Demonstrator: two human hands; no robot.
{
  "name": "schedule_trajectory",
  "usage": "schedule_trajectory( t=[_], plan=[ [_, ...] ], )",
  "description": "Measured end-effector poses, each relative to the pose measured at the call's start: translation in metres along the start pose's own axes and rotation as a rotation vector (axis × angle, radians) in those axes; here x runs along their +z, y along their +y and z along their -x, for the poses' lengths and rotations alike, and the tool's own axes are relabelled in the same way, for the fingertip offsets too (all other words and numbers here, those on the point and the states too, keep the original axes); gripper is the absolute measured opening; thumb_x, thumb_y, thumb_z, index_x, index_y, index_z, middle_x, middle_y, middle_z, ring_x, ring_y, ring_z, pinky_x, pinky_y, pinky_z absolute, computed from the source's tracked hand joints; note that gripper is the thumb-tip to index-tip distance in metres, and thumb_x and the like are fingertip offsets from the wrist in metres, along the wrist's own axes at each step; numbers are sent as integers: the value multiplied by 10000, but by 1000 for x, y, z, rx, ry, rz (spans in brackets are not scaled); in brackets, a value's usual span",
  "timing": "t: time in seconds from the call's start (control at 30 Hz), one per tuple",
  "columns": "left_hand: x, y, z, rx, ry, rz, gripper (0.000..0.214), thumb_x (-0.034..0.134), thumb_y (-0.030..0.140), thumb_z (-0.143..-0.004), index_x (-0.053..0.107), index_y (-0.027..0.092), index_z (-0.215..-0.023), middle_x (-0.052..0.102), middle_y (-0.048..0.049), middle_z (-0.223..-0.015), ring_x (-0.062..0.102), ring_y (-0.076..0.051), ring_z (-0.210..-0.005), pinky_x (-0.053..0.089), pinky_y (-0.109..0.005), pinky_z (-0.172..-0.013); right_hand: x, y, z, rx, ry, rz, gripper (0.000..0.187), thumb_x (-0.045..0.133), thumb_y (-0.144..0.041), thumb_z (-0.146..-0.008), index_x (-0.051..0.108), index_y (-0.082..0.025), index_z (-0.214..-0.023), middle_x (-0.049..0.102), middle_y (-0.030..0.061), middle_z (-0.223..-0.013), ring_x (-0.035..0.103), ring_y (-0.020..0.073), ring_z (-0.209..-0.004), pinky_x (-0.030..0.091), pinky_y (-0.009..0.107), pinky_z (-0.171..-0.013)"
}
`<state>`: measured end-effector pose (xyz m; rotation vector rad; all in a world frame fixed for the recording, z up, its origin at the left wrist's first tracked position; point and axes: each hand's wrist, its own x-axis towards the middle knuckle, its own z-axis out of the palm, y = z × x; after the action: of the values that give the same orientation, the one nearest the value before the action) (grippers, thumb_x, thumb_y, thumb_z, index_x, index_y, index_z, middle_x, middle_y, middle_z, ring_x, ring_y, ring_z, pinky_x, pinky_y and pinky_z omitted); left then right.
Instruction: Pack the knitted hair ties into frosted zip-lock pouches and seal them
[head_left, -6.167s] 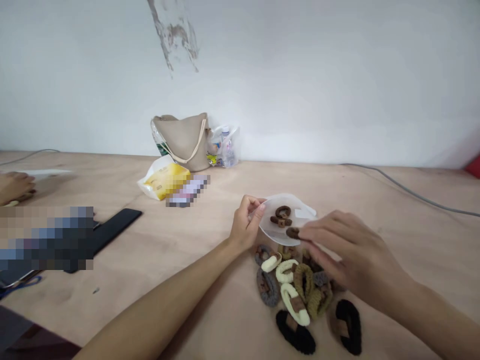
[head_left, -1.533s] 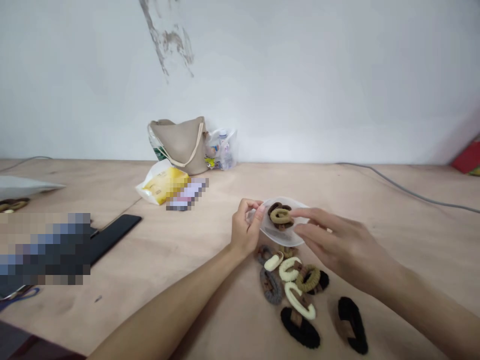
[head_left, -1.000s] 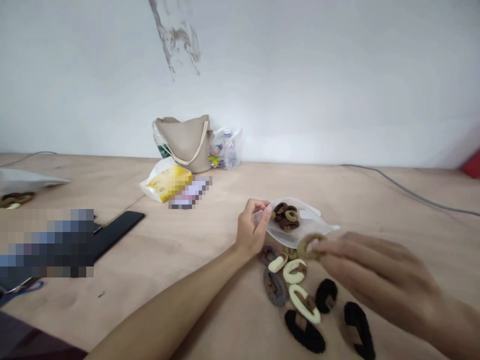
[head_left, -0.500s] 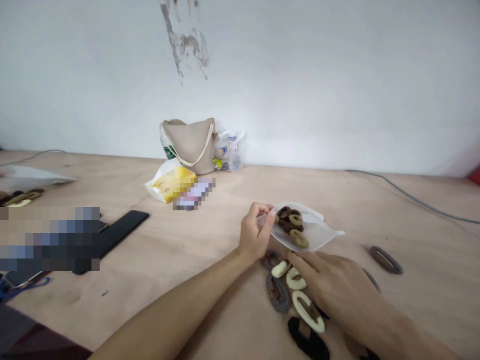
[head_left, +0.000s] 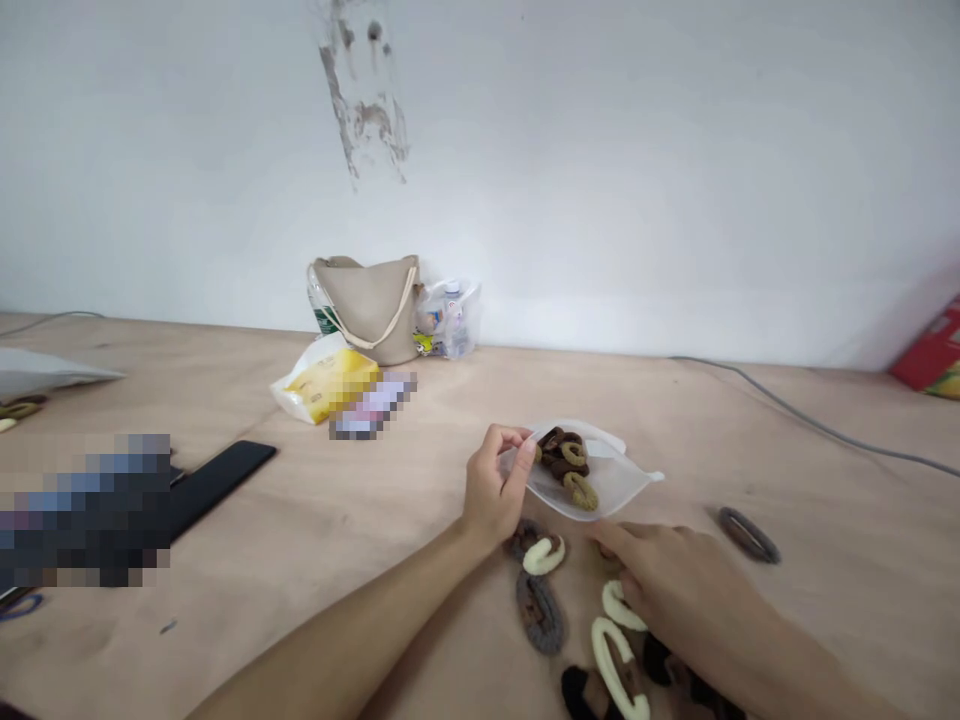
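Observation:
My left hand pinches the left rim of a frosted plastic zip bag, holding its mouth apart. Inside the bag lie several dark brown and olive hair ties. My right hand reaches over a loose pile just in front of the bag, its index finger stretched toward the bag's lower edge. A small brown piece shows under that finger; the thumb is hidden. Cream hair ties lie beneath and beside this hand. Left of it are a grey hair tie and another cream hair tie.
One grey-brown hair tie lies apart on the right. A black phone is at left, and a yellow tissue pack lies before a beige handbag. A grey cable crosses the back right, near a red box.
My right hand has drawn slightly down over the pile, and the cream hair ties are spread farther apart. My left hand still holds the bag. The view has tilted up and turned slightly right.

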<state>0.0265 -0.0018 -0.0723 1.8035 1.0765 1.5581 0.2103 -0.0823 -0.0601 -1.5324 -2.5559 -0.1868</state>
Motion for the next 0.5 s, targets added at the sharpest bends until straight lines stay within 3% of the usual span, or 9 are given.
schedule_trajectory(
  t=[0.17, 0.23, 0.33, 0.4, 0.5],
  plan=[
    [0, 0, 0, -9, -4, -2, 138, 504, 302, -861, 488, 203, -767, 653, -36, -881, 618, -160, -795, 477, -293, -766, -12, -5, 15, -36, 45, -21, 236, 458, -28, -740, 546, -236, -809, 640, -29, -668, 602, 147, -514, 276, 274, -440],
    [1, 1, 0, -9, -8, -2, 138, 502, 304, -862, 494, 204, -768, 652, -35, -876, 616, -160, -791, 479, -296, -765, -23, -10, 15, -138, 181, -65, 236, 411, -38, -785, 548, -227, -821, 639, -21, -703, 595, 130, -530, 333, 264, -469],
    [0, 1, -1, -7, -8, 0, 131, 506, 308, -860, 512, 201, -785, 651, -36, -876, 614, -162, -797, 482, -300, -767, -34, -9, 7, -334, 444, -57, 296, 381, -50, -819, 555, -189, -1013, 675, 46, -924, 629, 140, -694, 430, 255, -598],
    [0, 1, -1, -5, -5, 3, 135, 508, 312, -859, 514, 198, -786, 651, -37, -880, 614, -163, -800, 483, -298, -765, -33, -4, -2, -318, 525, 31, 318, 392, -48, -823, 548, -169, -1072, 662, 78, -1030, 632, 160, -771, 446, 269, -645],
    [-1, 2, 0, 1, -10, -1, 150, 503, 309, -863, 499, 198, -762, 653, -33, -877, 615, -163, -806, 477, -289, -764, -26, 1, -7, -169, 424, 84, 257, 406, -52, -826, 596, -193, -928, 673, 39, -865, 617, 155, -658, 429, 268, -561]
  ],
)
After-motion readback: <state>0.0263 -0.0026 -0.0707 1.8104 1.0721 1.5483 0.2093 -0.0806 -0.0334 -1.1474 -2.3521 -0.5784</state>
